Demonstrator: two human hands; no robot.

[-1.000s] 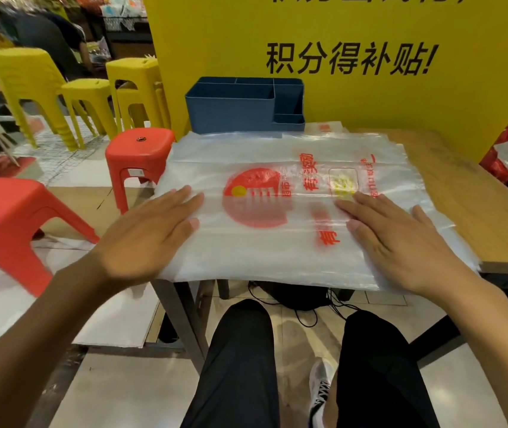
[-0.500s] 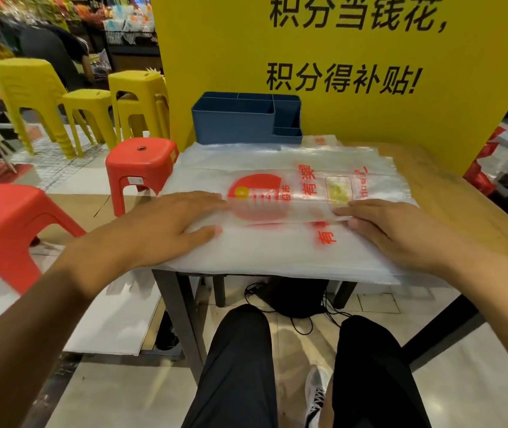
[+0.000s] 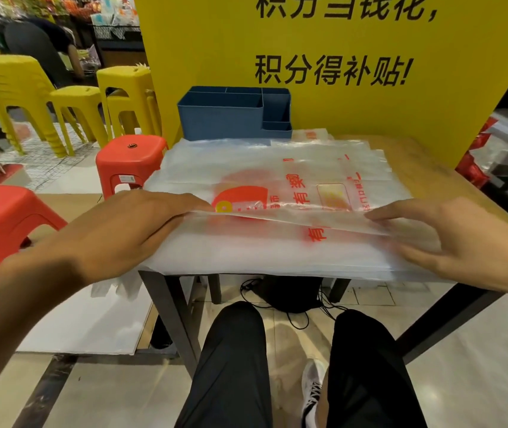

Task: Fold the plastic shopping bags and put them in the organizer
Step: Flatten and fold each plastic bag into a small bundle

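A stack of clear plastic bags with red print lies flat on the wooden bench, covering most of its top and reaching past its near edge. The top bag is being folded: its near half is lifted and doubled toward the far side, and the raised fold edge runs as a slanted line between the two hands.

The left hand is at the left end of that fold, near the left edge of the stack. Its fingers reach forward along the plastic and the thumb lies under the lifted edge, so the hand pinches the bag there. The right hand is at the right end of the fold. Its forefinger lies on top of the raised edge and the other fingers show through the film beneath it, so this hand also holds the bag between its fingers.

A blue organizer with several open compartments stands just behind the stack, at the far side of the bench, against a yellow board with black lettering. No bag can be seen inside it from this angle.

Left of the stack, on the floor, stand two red stools, and farther back several yellow stools. Below the stack's near edge are the person's black trousers and a white shoe.
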